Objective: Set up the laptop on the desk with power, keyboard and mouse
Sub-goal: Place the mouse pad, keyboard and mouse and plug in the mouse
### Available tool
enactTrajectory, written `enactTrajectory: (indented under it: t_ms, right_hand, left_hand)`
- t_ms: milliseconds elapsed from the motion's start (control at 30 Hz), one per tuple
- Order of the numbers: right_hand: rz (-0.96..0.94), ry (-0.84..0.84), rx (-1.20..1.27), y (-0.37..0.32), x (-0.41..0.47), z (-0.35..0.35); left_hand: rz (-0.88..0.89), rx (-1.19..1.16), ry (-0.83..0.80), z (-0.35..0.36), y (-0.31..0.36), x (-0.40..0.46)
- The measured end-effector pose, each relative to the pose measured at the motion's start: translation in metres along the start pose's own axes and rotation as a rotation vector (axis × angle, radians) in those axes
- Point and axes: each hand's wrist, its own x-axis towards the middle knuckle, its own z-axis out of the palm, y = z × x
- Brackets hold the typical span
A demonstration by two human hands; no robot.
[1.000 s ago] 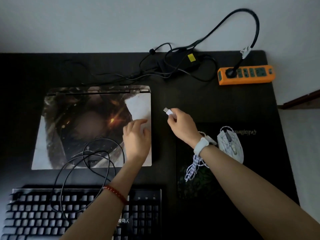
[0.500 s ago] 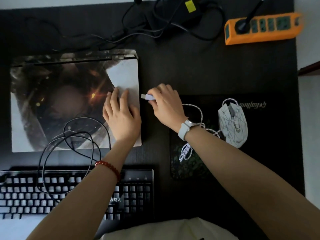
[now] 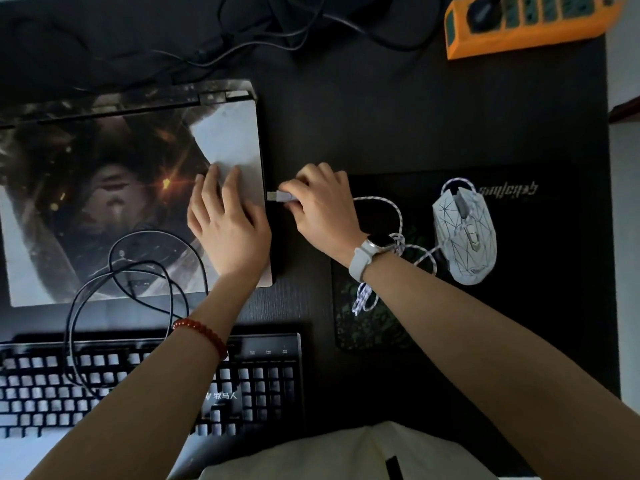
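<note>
We see a closed laptop with a dark printed skin on its lid (image 3: 114,188) lying flat on the black table (image 3: 398,116), left of centre. Our left hand (image 3: 228,223) rests palm-down on the lid near its right edge, fingers spread flat, holding nothing.

Our right hand (image 3: 322,206) pinches a grey-white USB plug (image 3: 278,196) between thumb and fingers; grip is closed on the plug. The plug's metal tip points left at the laptop's right side, just beside the edge; we cannot tell whether it touches a port. A white smartwatch (image 3: 367,251) sits on that wrist, a red bead bracelet (image 3: 202,332) on the left wrist.

A white-and-purple braided cable (image 3: 391,216) loops from under the right hand across the dark mouse pad (image 3: 540,237) to a white angular mouse with black line pattern (image 3: 465,233), which sits on the pad, right of the laptop, well apart from it.

A black keyboard with pale keycaps (image 3: 69,386) lies near the table's front edge, below the laptop. Its thin black cable (image 3: 138,268) coils loosely over the laptop lid and the keyboard's top rows.

An orange power strip (image 3: 540,26) sits at the table's far right corner with a black plug (image 3: 483,10) in one socket. Dark cables (image 3: 277,32) tangle behind the laptop.
</note>
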Motion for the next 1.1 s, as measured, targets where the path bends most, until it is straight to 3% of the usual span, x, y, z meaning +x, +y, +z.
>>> enactTrajectory:
  t_ms: [1100]
  right_hand:
    - [0.008, 0.021, -0.035, -0.0071, 0.0018, 0.0007]
  left_hand:
    - [0.016, 0.003, 0.012, 0.0013, 0.0016, -0.0013]
